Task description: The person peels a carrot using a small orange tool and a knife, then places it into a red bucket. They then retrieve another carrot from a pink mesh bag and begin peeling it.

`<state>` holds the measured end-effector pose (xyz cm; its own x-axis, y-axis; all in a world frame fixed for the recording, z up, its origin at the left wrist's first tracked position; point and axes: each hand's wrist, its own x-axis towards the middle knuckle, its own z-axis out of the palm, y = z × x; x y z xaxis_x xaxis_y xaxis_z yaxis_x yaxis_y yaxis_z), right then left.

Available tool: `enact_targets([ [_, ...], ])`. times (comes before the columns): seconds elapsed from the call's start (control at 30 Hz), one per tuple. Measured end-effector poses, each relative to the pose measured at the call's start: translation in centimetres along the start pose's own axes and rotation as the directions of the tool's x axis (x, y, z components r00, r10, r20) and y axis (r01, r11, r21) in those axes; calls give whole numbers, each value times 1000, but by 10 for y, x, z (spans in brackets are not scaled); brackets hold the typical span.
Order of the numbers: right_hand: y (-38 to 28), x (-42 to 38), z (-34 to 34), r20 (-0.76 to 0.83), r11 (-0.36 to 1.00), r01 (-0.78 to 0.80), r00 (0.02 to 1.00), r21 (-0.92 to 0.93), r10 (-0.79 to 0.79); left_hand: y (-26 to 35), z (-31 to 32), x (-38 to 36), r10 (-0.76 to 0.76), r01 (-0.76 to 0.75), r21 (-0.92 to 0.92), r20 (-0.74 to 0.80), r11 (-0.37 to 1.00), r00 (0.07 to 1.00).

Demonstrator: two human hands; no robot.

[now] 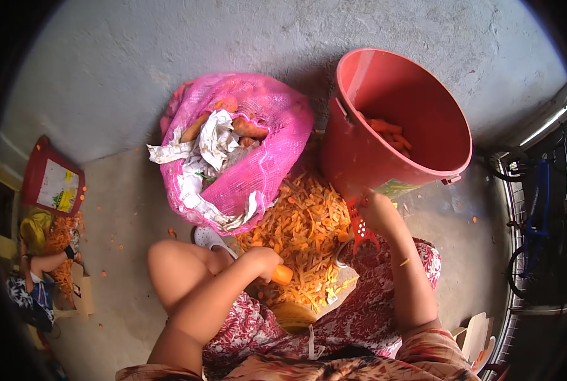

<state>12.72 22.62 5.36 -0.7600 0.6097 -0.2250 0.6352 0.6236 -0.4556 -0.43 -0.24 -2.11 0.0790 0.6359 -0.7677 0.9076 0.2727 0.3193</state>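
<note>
My left hand [262, 261] is closed around an orange carrot [282, 274], whose blunt end sticks out to the right over the peelings. My right hand [375, 211] is closed at the front of the tall red bucket [391, 155], with a red perforated plastic piece [362, 230] at its fingers. Exactly what this piece is, I cannot make out. Inside the bucket lie several peeled carrots [390, 132]. Between my legs spreads a heap of orange carrot peelings [306, 222]. Left of the bucket stands a pink mesh sack [277, 120] with unpeeled carrots [248, 129] and crumpled white paper [218, 136].
A grey wall [233, 38] rises behind the sack and bucket. At far left, another person's arm [47, 262] is beside more peelings [61, 244] and a red bucket [53, 178]. A blue bicycle [540, 197] stands at right, near an open cardboard box [477, 340].
</note>
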Motion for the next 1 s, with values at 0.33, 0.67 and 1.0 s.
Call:
enact_targets([
  [0.33,4,-14,7,246,993,62,969,-104,-35,86,-197,-85,305,-302,271,-950,914,68],
  [0.67,-19,-28,-15,196,985,170,966,1,-167,-125,-182,-5,-444,98,-459,-750,883,490],
  [1.0,-42,-25,-13,208,951,310,931,-8,-301,-148,-189,28,-854,22,-879,-456,476,252],
])
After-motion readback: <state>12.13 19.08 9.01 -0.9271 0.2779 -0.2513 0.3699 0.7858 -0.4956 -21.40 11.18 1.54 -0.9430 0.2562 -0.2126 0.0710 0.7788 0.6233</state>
